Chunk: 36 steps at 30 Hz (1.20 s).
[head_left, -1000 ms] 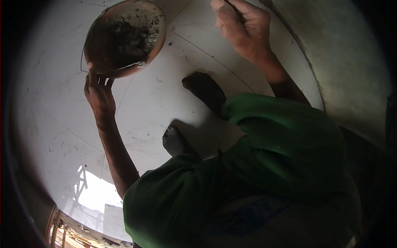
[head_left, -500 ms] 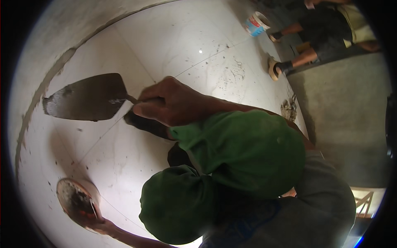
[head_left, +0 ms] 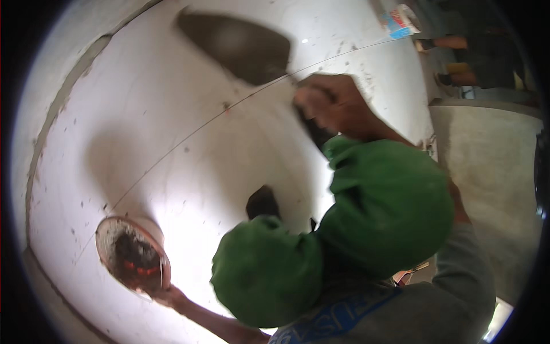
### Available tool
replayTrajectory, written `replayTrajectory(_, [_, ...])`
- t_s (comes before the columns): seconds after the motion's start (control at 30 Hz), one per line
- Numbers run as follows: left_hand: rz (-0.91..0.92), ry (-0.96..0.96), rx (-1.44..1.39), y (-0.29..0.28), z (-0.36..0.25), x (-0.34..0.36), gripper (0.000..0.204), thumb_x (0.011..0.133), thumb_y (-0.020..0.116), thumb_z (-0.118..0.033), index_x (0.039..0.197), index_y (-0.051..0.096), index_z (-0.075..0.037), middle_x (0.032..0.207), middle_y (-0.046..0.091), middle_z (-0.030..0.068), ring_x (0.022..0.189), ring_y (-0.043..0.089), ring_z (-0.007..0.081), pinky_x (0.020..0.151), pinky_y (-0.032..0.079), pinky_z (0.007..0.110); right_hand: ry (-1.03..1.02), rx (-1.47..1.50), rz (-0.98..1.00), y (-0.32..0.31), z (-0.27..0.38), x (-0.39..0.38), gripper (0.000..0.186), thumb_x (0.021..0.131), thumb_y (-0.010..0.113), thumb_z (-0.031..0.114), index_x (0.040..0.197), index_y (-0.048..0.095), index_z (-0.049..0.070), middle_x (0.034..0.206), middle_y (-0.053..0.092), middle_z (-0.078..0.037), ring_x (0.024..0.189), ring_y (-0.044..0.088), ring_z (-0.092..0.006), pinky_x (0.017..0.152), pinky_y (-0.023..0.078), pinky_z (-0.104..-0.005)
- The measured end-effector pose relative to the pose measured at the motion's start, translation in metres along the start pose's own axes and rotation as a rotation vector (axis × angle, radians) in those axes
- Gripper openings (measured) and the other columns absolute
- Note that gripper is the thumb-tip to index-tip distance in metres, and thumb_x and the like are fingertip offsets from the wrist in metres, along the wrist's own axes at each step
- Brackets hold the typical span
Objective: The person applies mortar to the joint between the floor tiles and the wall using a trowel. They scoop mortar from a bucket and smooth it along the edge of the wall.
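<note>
My right hand (head_left: 332,103) grips the handle of a metal trowel (head_left: 235,46); its broad pointed blade, blurred by motion, is held out over the pale tiled floor (head_left: 154,103). Low at the left, my left hand (head_left: 166,295) has hold of the lower rim of a round reddish bucket (head_left: 129,255) with dark grey, lumpy stuff inside; some of the fingers are hidden behind it. My knees in green trousers (head_left: 384,206) fill the lower middle, with a dark foot (head_left: 260,200) showing beyond them.
A grey wall edge with a rough seam (head_left: 51,114) curves along the left. At the top right stands a white, blue and red bucket (head_left: 400,23), near a co-worker's legs (head_left: 464,43). A plastered grey surface (head_left: 481,178) borders the floor on the right.
My view has swung round since a second ago. Since half a second ago the trowel and my right hand have moved up and right, and the held bucket appears higher and further right.
</note>
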<state>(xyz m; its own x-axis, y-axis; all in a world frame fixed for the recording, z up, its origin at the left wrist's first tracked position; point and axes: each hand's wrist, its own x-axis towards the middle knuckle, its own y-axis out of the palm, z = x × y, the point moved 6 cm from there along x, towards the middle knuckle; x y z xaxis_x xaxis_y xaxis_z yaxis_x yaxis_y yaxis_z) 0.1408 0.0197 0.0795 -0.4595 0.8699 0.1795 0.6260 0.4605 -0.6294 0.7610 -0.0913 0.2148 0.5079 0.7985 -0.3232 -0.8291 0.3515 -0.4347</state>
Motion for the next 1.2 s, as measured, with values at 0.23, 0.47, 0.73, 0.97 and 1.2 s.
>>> replayTrajectory(0.23, [-0.001, -0.104, -0.013, 0.046, -0.023, -0.020, 0.039, 0.102, 0.060, -0.007, 0.139, 0.053, 0.003, 0.126, 0.066, 0.0170, 0.115, 0.065, 0.0293, 0.099, 0.056, 0.043, -0.205, -0.004, 0.381, 0.063, 0.048, 0.085, 0.032, 0.101, 0.072, 0.029, 0.103, 0.075, -0.003, 0.068, 0.063, -0.005, 0.061, 0.055, -0.0109, 0.057, 0.046, -0.0333])
replayTrajectory(0.47, [0.019, -0.164, 0.043, 0.043, -0.037, -0.016, 0.042, 0.103, 0.061, -0.011, 0.140, 0.052, 0.005, 0.130, 0.066, 0.0185, 0.117, 0.066, 0.0313, 0.101, 0.056, 0.044, -0.323, -0.131, 0.489, 0.102, 0.035, 0.152, 0.027, 0.100, 0.072, 0.025, 0.105, 0.071, -0.002, 0.071, 0.065, -0.008, 0.063, 0.057, -0.0131, 0.059, 0.046, -0.0358])
replayTrajectory(0.73, [0.118, -0.752, -0.670, 0.084, -0.092, 0.020, 0.042, 0.110, 0.049, -0.034, 0.121, 0.066, 0.003, 0.124, 0.068, 0.0145, 0.110, 0.066, 0.0235, 0.100, 0.054, 0.033, -0.565, -0.752, 0.685, 0.069, 0.151, 0.213, 0.019, 0.101, 0.065, 0.016, 0.109, 0.069, -0.001, 0.089, 0.069, -0.017, 0.074, 0.071, -0.0307, 0.066, 0.053, -0.0401])
replayTrajectory(0.97, [0.056, -0.428, -0.471, 0.097, -0.210, -0.012, 0.046, 0.113, 0.055, -0.040, 0.093, 0.067, -0.001, 0.082, 0.063, -0.0007, 0.076, 0.052, 0.0080, 0.071, 0.046, 0.026, -1.138, -1.111, 0.705, 0.148, 0.197, 0.164, 0.013, 0.098, 0.067, 0.019, 0.094, 0.067, 0.007, 0.077, 0.062, -0.010, 0.066, 0.066, -0.0297, 0.061, 0.049, -0.0461])
replayTrajectory(1.2, [0.123, -0.262, -0.290, 0.127, -0.254, -0.009, 0.054, 0.109, 0.061, -0.047, 0.085, 0.064, 0.001, 0.070, 0.054, -0.0035, 0.068, 0.043, 0.0064, 0.063, 0.038, 0.026, -1.291, -1.404, 0.824, 0.219, 0.145, 0.115, 0.017, 0.104, 0.063, 0.021, 0.100, 0.067, 0.004, 0.080, 0.066, -0.011, 0.067, 0.069, -0.0258, 0.064, 0.056, -0.0434])
